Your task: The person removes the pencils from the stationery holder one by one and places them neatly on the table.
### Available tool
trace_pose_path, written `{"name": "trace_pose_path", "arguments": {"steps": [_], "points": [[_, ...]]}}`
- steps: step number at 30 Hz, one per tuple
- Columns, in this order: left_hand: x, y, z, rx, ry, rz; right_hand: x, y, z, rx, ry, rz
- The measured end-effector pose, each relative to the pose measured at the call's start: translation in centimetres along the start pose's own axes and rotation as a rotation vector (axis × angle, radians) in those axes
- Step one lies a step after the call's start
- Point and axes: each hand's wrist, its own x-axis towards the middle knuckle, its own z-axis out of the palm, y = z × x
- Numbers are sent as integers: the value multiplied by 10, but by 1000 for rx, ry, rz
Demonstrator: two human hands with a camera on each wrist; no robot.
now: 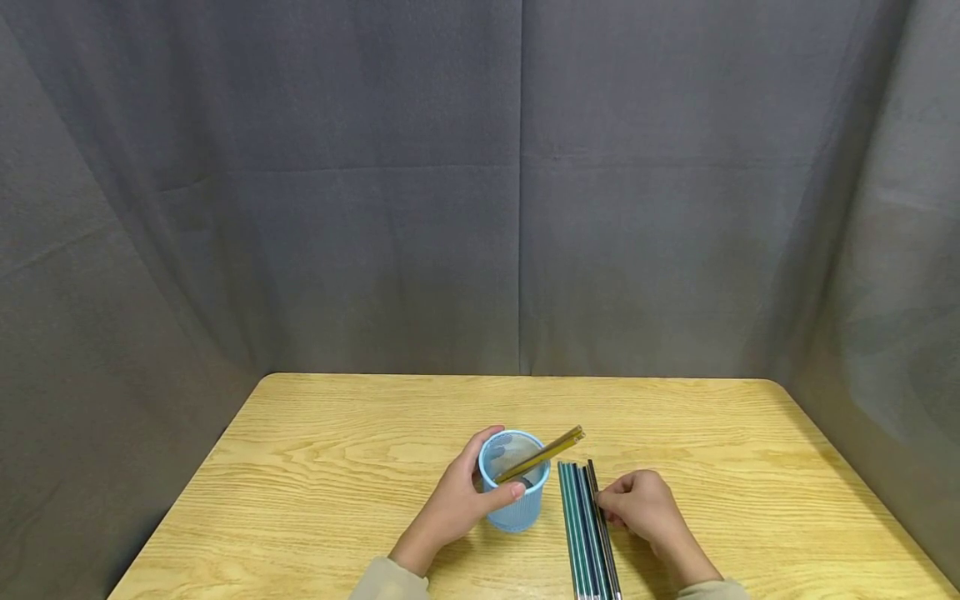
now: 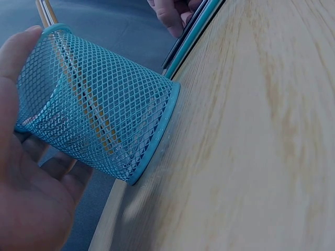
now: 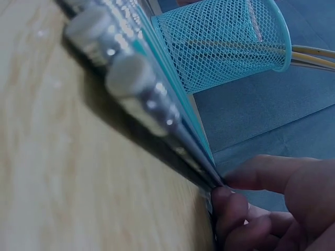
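Note:
A light-blue wire-mesh pen cup (image 1: 515,515) stands on the table, with my left hand (image 1: 455,508) gripping its left side and rim. Several yellow pencils (image 1: 551,451) lean inside it toward the right, and their shafts show through the mesh in the left wrist view. Right of the cup, several green and dark pencils (image 1: 573,525) lie side by side. At the right end of this row my right hand (image 1: 645,506) pinches a black pencil (image 1: 608,550) between thumb and fingers. White eraser ends (image 3: 129,75) point toward the right wrist camera.
The wood-grain table (image 1: 315,467) reaches to rounded back corners. A grey curtain (image 1: 375,250) hangs behind it and along both sides.

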Motion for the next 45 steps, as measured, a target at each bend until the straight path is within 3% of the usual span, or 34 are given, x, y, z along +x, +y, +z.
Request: {"name": "trace_pose_path", "arguments": {"steps": [18,45], "points": [[-1,3,0,-7,-5,4,-4,-4,-2,-45,-9,-29],[-1,3,0,-16,-3,-7,-4,-18,-12,111,-28,-27]]}}
